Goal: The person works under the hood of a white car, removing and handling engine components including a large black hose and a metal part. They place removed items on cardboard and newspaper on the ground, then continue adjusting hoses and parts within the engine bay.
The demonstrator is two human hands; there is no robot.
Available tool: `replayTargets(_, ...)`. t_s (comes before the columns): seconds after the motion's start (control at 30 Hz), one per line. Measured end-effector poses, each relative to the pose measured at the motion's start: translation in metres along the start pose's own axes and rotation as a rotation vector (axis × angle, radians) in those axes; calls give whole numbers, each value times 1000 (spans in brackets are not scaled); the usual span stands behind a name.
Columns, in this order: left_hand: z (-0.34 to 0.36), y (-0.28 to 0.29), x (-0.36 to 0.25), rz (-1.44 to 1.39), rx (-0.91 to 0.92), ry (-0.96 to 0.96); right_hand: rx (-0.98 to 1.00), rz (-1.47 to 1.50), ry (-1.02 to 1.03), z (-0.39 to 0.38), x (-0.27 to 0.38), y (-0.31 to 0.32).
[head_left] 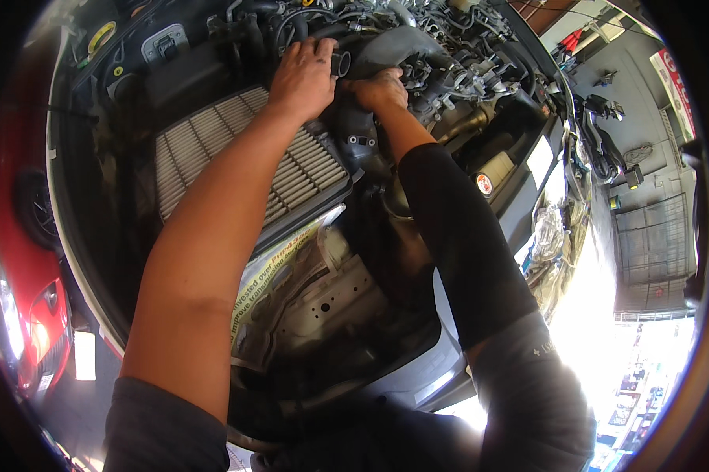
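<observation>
My left hand (303, 79) reaches over the filter's far edge into the engine bay, its fingers curled round a short black hose (341, 64) whose round open end faces right. Close beside it, my right hand (380, 90) is closed at the black intake duct (356, 126). Its fingertips are partly hidden, so what they grip is unclear. Beneath my left forearm lies a pleated air filter (213, 141) in a black frame. A dark grey plastic duct (401, 49) curves away just beyond my right hand.
A reservoir with a round cap (484, 184) sits right of my right arm. Hoses and metal engine parts (480, 71) crowd the far side. A printed sheet (279, 263) lies below the filter. Crumpled clear plastic (552, 232) covers the right edge; a red car (24, 259) stands left.
</observation>
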State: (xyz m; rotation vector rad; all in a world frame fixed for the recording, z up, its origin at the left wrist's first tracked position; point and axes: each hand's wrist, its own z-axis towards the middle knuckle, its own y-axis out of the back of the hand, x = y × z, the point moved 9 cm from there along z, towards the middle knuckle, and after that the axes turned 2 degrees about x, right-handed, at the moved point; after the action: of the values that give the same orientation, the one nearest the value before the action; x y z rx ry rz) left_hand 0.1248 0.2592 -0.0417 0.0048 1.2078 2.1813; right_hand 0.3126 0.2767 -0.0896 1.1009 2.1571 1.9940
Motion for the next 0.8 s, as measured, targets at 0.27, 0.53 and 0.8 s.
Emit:
replayTargets(0.27,1,2,-4,-1,-13,-19,4,-57,84,0,5,-1)
replayTargets(0.53,-6,-6,-13,74,12,-22,33,-83,74,28,9,-15)
replayTargets(0.8,-11,14,-58,73,-69,114,118,85,39,25,-4,-18)
